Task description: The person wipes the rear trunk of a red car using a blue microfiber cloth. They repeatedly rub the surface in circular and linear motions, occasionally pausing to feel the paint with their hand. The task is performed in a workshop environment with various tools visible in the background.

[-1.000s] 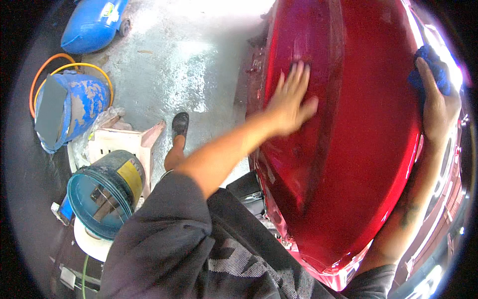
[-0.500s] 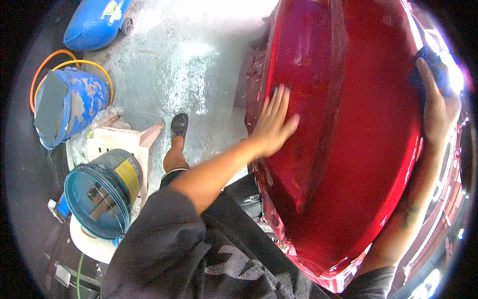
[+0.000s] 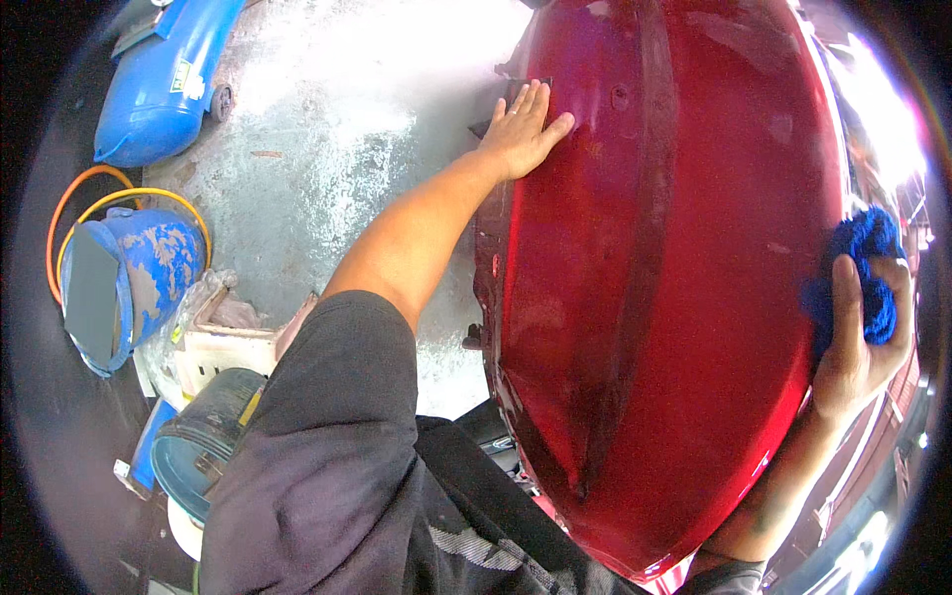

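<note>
A glossy red car body panel, long and curved with a raised crease, stretches away in front of me. My left hand lies with straightened fingers on its far left edge, thumb apart from the rest, and holds nothing. A small dark patch shows just beyond the fingertips. On the right side of the panel, my right hand grips a bunched blue cloth between thumb and fingers. The cloth sits against the panel's right rim; part of the grip is hidden behind it.
To the left stand a blue tank with a wheel, a scuffed blue drum with orange and yellow hoses, a pale plastic stool and a dark bucket. The grey floor is worn.
My left hand has slid farther away along the panel's left edge. My right hand and the cloth have come nearer along the right rim. The whole view has shifted a little.
</note>
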Demonstrator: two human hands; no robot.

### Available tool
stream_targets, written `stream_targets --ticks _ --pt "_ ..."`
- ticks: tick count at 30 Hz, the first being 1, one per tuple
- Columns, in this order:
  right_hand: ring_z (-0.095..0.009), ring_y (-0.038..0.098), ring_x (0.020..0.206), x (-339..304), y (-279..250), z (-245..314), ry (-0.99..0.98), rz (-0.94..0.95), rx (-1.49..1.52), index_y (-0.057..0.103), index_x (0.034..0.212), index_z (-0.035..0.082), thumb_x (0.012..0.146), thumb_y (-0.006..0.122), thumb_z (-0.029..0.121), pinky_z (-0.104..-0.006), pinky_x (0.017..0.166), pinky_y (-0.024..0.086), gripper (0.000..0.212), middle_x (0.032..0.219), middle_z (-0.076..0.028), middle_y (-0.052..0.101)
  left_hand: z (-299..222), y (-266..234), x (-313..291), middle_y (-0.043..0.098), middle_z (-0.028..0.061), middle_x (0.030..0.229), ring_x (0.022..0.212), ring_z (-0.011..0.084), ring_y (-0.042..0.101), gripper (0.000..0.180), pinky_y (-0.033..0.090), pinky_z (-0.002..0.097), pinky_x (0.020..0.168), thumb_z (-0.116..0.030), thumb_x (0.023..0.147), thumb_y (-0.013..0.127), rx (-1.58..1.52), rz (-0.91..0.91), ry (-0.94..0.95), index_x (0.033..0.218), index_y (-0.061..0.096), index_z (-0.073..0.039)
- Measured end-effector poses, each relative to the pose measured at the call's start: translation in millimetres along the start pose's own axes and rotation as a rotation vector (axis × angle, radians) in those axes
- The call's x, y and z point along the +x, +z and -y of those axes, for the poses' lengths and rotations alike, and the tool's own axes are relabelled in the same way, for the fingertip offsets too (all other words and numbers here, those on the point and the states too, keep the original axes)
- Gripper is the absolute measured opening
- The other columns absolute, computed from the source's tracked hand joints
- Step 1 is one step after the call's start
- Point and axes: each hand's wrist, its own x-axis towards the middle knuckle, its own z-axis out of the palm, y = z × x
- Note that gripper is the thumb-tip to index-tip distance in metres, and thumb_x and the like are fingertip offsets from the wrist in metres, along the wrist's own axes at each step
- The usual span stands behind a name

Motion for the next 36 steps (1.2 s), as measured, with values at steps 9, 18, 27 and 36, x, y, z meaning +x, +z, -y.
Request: stream_targets --ticks 9,18,27,36 --pt "-0.02 0.064 0.096 -9 -13 -2 0.025 0.038 -0.134 0.067 0.098 0.006 0.093 0.085 0.024 -0.0347 0.095 0.05 0.026 0.104 -0.007 0.071 -48 49 -222 -0.003 0.0302 0.178 0.167 0.0428 -0.002 0.095 -0.001 0.0633 0.131 -0.063 0.11 0.029 -0.213 0.207 0.098 0.17 0.0 0.004" --pt "-0.016 0.056 0.098 -7 -15 -11 -0.038 -0.018 -0.129 0.068 0.1 0.006 0.089 0.086 0.015 -0.0313 0.095 0.044 0.023 0.102 -0.001 0.062 -10 -14 53 0.009 0.0218 0.18 0.168 0.0323 0.004 0.091 0.003 0.0551 0.134 -0.066 0.111 0.015 -0.294 -0.041 -0.089 0.171 0.011 0.002" --pt "-0.025 0.064 0.101 -12 -19 -8 -0.036 -0.017 -0.147 0.066 0.1 0.006 0.085 0.09 0.03 -0.0429 0.101 0.049 0.037 0.1 -0.006 0.066 -44 55 -216 -0.005 0.0257 0.179 0.167 0.0403 -0.003 0.09 -0.001 0.0641 0.131 -0.052 0.111 0.037 -0.157 0.16 0.109 0.171 -0.003 0.003" --pt "-0.021 0.068 0.113 -4 -12 -28 0.024 -0.017 -0.044 0.073 0.128 -0.001 0.098 0.076 0.015 -0.039 0.106 0.051 0.035 0.124 -0.012 0.073 -3 3 39 0.011 0.02 0.18 0.168 0.0306 0.007 0.094 0.01 0.057 0.133 -0.07 0.11 0.021 -0.25 -0.064 -0.07 0.171 0.014 0.002"
